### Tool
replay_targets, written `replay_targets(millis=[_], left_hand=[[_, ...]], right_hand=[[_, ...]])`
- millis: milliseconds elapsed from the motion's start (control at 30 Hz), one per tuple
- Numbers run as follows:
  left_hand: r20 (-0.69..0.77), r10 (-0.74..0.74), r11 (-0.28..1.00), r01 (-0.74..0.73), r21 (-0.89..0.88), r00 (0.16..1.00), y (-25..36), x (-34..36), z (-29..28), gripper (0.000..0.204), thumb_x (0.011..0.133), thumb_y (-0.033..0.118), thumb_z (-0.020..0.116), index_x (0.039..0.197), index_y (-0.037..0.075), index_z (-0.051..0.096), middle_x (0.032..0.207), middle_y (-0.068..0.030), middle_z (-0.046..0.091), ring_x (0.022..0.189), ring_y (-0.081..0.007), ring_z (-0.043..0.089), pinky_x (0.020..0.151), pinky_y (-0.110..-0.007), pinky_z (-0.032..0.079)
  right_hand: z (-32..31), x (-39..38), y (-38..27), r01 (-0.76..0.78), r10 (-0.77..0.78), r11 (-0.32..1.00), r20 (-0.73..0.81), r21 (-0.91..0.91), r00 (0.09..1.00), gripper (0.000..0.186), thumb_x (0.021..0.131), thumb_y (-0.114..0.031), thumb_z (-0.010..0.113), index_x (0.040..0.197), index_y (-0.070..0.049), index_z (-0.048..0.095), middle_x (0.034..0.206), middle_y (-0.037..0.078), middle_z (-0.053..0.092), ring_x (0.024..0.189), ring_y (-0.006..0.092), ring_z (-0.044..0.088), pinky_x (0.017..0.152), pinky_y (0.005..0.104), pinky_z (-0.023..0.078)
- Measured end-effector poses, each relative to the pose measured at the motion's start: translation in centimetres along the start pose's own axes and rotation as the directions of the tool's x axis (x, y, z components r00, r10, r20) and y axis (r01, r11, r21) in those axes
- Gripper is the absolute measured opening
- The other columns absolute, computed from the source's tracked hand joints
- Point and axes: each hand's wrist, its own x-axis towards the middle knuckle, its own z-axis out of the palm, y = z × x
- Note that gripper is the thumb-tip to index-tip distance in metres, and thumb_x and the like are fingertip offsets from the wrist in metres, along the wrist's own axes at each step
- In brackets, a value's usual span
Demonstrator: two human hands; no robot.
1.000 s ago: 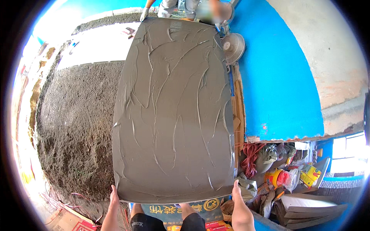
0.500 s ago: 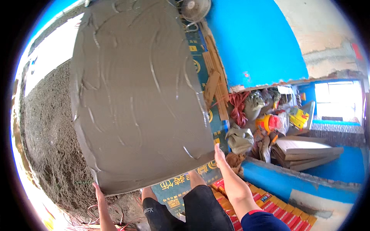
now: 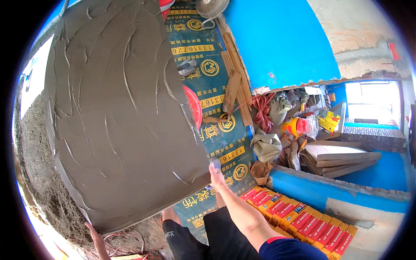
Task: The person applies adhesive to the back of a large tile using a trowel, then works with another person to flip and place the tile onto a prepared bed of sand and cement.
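A large flat slab (image 3: 125, 117), its upper face coated with grey mortar in curved trowel ridges, fills the left half of the head view. It lies slanted, its far end toward the upper left. My left hand (image 3: 94, 236) is at the near left corner, fingers against the edge. My right hand (image 3: 216, 175) grips the near right corner, fingers closed around the edge and partly hidden beneath it. The slab's underside is out of sight. Left of it spreads a rough bed of grey mortar (image 3: 34, 151).
Printed green floor sheeting (image 3: 234, 182) runs along the right, bearing a partly hidden red bucket (image 3: 193, 106) and wooden boards (image 3: 234, 86). A fan (image 3: 212, 6) stands far off. Red-and-yellow boxes (image 3: 303, 221) line up near the right; sacks (image 3: 266, 145) and clutter lie past a low blue wall.
Slab and both hands have shifted left, and the slab's far end has swung left. The red bucket and more green sheeting now show on its right.
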Motion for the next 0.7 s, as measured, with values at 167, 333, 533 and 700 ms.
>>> replay_targets(millis=[167, 333, 533, 700], left_hand=[[-0.065, -0.026, 0.993, 0.033, 0.113, 0.998, 1.4, 0.0, -2.0, 0.11, 0.078, 0.087, 0.034, 0.155, 0.011, 0.013, 0.16, -0.0104, 0.016, 0.145, -0.0304, 0.019, 0.117, -0.044, 0.019], [0.125, 0.063, 0.998, -0.064, 0.002, 0.99, 1.3, 4.9, -6.6, 0.105, 0.086, 0.081, 0.031, 0.153, 0.002, 0.015, 0.159, -0.0116, 0.019, 0.145, -0.028, 0.021, 0.118, -0.039, 0.016], [0.006, 0.051, 0.997, -0.051, 0.055, 0.999, 1.0, 4.5, -3.6, 0.101, 0.087, 0.079, 0.032, 0.148, -0.002, 0.03, 0.152, -0.0136, 0.036, 0.139, -0.0277, 0.033, 0.116, -0.038, 0.021], [0.013, 0.059, 0.996, -0.06, 0.072, 0.998, 1.4, 5.1, -4.2, 0.1, 0.088, 0.079, 0.03, 0.148, -0.002, 0.031, 0.152, -0.0127, 0.035, 0.14, -0.0265, 0.032, 0.116, -0.038, 0.021]], right_hand=[[3.7, -0.9, 1.6, -0.011, 0.007, 0.999, -0.131, -0.034, 0.991, 0.086, 0.089, -0.072, 0.04, 0.122, 0.005, 0.056, 0.114, 0.026, 0.061, 0.105, 0.0348, 0.06, 0.088, 0.0428, 0.045], [5.6, -1.8, 0.2, 0.014, -0.022, 0.995, -0.082, -0.095, 0.996, 0.086, 0.089, -0.071, 0.041, 0.134, 0.002, 0.048, 0.127, 0.022, 0.055, 0.106, 0.0341, 0.058, 0.084, 0.0444, 0.048], [4.5, -1.4, 1.2, -0.078, 0.078, 0.997, -0.024, -0.011, 0.997, 0.085, 0.086, -0.074, 0.044, 0.138, -0.006, 0.046, 0.13, 0.018, 0.053, 0.112, 0.0304, 0.053, 0.087, 0.0477, 0.046], [5.0, -2.2, -0.2, -0.065, 0.065, 0.991, 0.003, 0.113, 0.998, 0.081, 0.088, -0.069, 0.049, 0.133, -0.001, 0.052, 0.13, 0.018, 0.053, 0.119, 0.0268, 0.049, 0.097, 0.0398, 0.04]])
